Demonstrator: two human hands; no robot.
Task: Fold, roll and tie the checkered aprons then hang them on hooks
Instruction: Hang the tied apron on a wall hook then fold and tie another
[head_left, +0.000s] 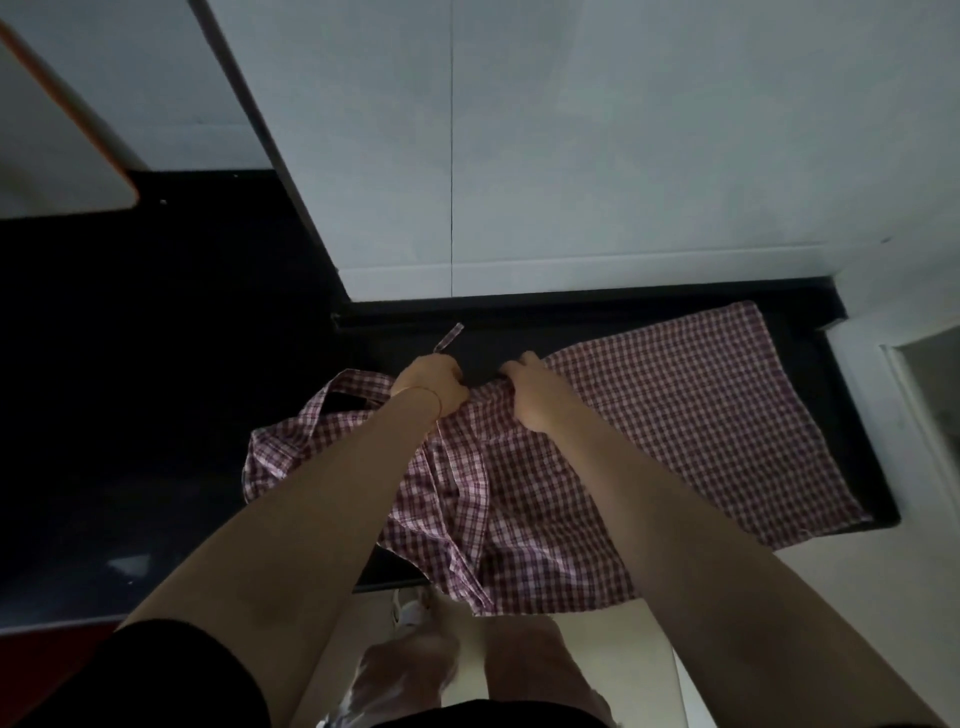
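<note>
Both forearms are bare from the elbow down. A thin bracelet (435, 400) circles the left wrist. A short black sleeve (171, 670) covers the left upper arm, and dark clothing shows at the bottom edge. A white shoe (410, 610) shows below.

Red-white checkered apron (649, 415) lay spread across the black counter (810, 332), left end bunched, near edge overhanging, 1 strap (451, 338) sticking up.

One view only, head-mounted, peering steeply down and forward from above the dark surface (810, 332). It sits close, both forearms stretching away from the lens over that surface, the white wall (623, 156) rising beyond it, pale floor (649, 597) beneath its near edge.
</note>
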